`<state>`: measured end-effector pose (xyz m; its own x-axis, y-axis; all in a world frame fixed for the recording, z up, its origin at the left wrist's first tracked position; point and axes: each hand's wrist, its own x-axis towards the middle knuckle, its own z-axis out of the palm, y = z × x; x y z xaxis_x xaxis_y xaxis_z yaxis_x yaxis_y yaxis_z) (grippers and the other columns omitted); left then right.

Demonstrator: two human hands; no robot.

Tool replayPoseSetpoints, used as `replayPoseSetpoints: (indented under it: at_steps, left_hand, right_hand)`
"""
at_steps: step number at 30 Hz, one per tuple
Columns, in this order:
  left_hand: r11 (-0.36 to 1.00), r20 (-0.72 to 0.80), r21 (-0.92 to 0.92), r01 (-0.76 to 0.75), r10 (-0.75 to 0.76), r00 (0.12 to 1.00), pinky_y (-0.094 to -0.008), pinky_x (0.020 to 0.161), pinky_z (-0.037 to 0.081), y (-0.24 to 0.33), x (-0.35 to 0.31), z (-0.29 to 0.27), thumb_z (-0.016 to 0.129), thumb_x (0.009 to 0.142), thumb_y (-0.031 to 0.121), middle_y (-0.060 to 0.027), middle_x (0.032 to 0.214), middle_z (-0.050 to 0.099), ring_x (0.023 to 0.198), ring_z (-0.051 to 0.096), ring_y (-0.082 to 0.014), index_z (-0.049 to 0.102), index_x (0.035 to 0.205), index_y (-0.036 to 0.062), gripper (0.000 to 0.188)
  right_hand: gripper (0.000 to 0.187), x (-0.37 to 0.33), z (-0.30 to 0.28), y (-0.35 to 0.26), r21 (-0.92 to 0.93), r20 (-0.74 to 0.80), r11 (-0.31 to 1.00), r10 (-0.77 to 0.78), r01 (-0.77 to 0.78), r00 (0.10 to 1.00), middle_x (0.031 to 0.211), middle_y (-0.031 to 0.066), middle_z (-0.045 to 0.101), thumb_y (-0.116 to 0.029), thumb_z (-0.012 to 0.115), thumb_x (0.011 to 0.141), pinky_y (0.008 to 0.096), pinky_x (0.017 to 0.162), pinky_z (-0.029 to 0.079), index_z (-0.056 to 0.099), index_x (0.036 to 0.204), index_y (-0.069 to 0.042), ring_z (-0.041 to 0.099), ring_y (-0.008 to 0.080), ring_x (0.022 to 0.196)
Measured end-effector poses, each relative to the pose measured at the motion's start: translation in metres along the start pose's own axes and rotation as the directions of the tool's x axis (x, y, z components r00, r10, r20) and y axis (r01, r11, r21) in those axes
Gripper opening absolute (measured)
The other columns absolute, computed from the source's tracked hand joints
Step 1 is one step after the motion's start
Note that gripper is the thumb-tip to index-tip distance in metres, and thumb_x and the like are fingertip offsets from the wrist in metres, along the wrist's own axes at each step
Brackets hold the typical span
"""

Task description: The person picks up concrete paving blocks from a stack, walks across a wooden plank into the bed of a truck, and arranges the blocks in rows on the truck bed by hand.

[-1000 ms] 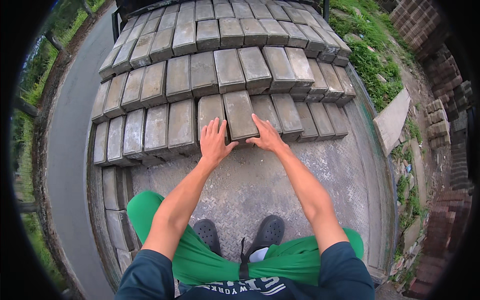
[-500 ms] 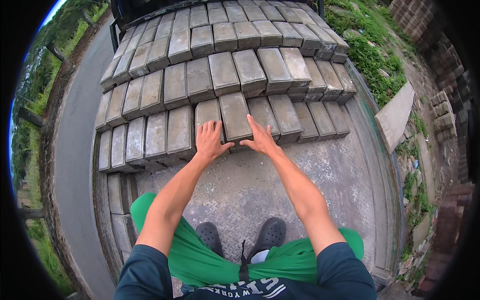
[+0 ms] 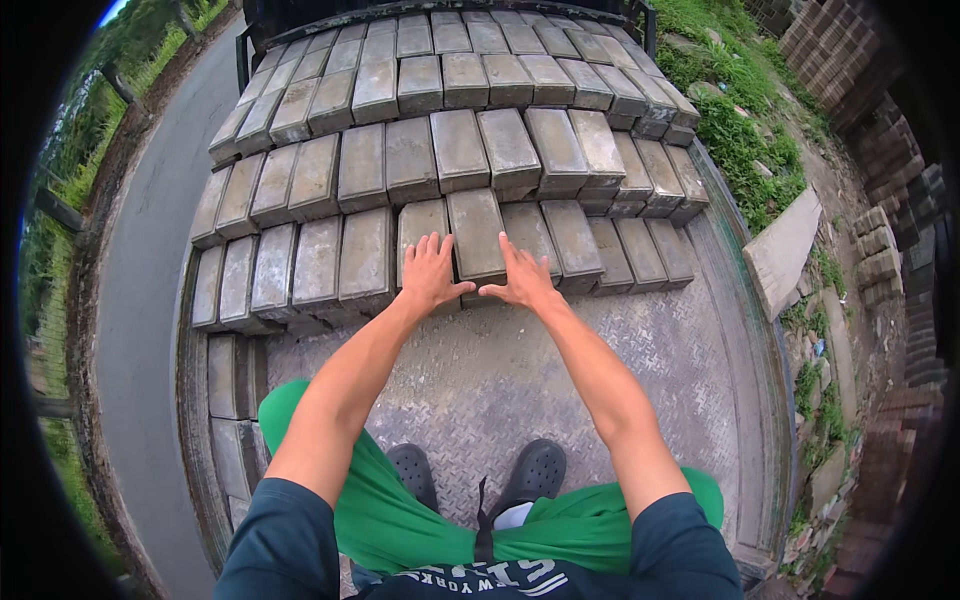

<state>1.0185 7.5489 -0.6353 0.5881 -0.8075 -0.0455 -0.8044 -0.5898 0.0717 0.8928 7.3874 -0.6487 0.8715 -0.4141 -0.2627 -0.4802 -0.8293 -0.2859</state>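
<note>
One grey concrete block [image 3: 475,222] stands at the front of the stack, a little higher than the blocks beside it. My left hand [image 3: 430,272] is at its left near corner, fingers spread over the neighbouring block [image 3: 422,217]. At the right near corner is my right hand [image 3: 524,274], its fingers also stretched out, close to the block on the right [image 3: 530,228]. Both thumbs point toward each other in front of the raised block's near end. Neither hand is wrapped round anything; whether the palms touch the block, I cannot tell.
Stepped rows of concrete blocks [image 3: 460,145] fill the far part of a metal truck bed [image 3: 590,370]. More blocks [image 3: 232,375] line its left edge. A road [image 3: 140,330] runs along the left. Grass and a leaning slab [image 3: 783,250] are on the right.
The view has shifted slightly, so the block rows sit a little lower in it. Both hands keep nearly the same place beside the raised block, fingers still spread.
</note>
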Motion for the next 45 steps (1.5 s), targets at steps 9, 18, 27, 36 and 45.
replayPoseSetpoints:
  at_steps: [9, 18, 27, 36, 45]
  left_hand:
    - [0.962, -0.066, 0.036, -0.272, 0.274, 0.959, -0.0463, 0.101, 0.041, -0.043, 0.002, 0.011, 0.064, 0.071, 0.073, -0.0232, 0.139, 0.046, 0.128, 0.047, -0.0354, 0.047, 0.137, 0.0053, 0.097]
    - [0.944, -0.168, 0.102, -0.315, 0.328, 0.929, -0.0471, 0.098, 0.044, -0.045, 0.004, 0.026, 0.060, 0.074, 0.075, -0.0250, 0.135, 0.049, 0.122, 0.052, -0.0368, 0.051, 0.132, 0.0051, 0.091]
    - [0.967, -0.078, 0.022, -0.252, 0.253, 0.964, -0.0476, 0.107, 0.038, -0.046, 0.001, 0.019, 0.061, 0.076, 0.072, -0.0246, 0.142, 0.043, 0.133, 0.042, -0.0358, 0.042, 0.140, 0.0049, 0.095]
    - [0.993, -0.308, -0.066, -0.096, 0.072, 0.949, -0.0492, 0.113, 0.025, -0.104, -0.046, 0.004, 0.057, 0.080, 0.071, -0.0167, 0.136, 0.050, 0.132, 0.043, -0.0307, 0.052, 0.132, 0.0008, 0.088]
    - [0.982, -0.413, 0.045, -0.183, 0.185, 0.892, -0.0567, 0.109, 0.029, -0.115, -0.041, 0.002, 0.057, 0.079, 0.071, -0.0106, 0.131, 0.055, 0.126, 0.048, -0.0294, 0.053, 0.132, 0.0086, 0.082]
  right_hand:
    - [0.075, 0.094, -0.031, 0.033, -0.295, -0.557, 0.954, -0.127, -0.053, 0.821, 0.139, 0.0156, 0.050, -0.050, 0.067, 0.084, 0.0518, 0.109, 0.032, 0.043, 0.141, -0.008, 0.046, 0.0315, 0.129]
    - [0.080, 0.170, -0.050, 0.067, -0.546, -0.540, 0.834, -0.426, 0.083, 0.725, 0.128, 0.0138, 0.056, -0.053, 0.072, 0.072, 0.0509, 0.111, 0.030, 0.052, 0.126, 0.003, 0.053, 0.0284, 0.118]
    - [0.078, 0.162, -0.058, 0.018, -0.445, -0.461, 0.880, -0.066, -0.166, 0.885, 0.135, 0.0162, 0.053, -0.053, 0.067, 0.082, 0.0718, 0.107, 0.015, 0.047, 0.134, 0.002, 0.047, 0.0401, 0.125]
    - [0.067, 0.041, 0.038, -0.054, -0.065, -0.372, 0.992, -0.128, 0.112, 0.919, 0.148, 0.0186, 0.041, -0.055, 0.047, 0.095, 0.0576, 0.114, 0.019, 0.048, 0.137, -0.003, 0.030, 0.0356, 0.141]
    - [0.053, 0.034, 0.046, -0.052, -0.176, -0.481, 0.971, -0.228, 0.161, 0.847, 0.146, 0.0082, 0.046, -0.046, 0.047, 0.097, 0.0583, 0.112, 0.023, 0.051, 0.137, -0.011, 0.036, 0.0309, 0.138]
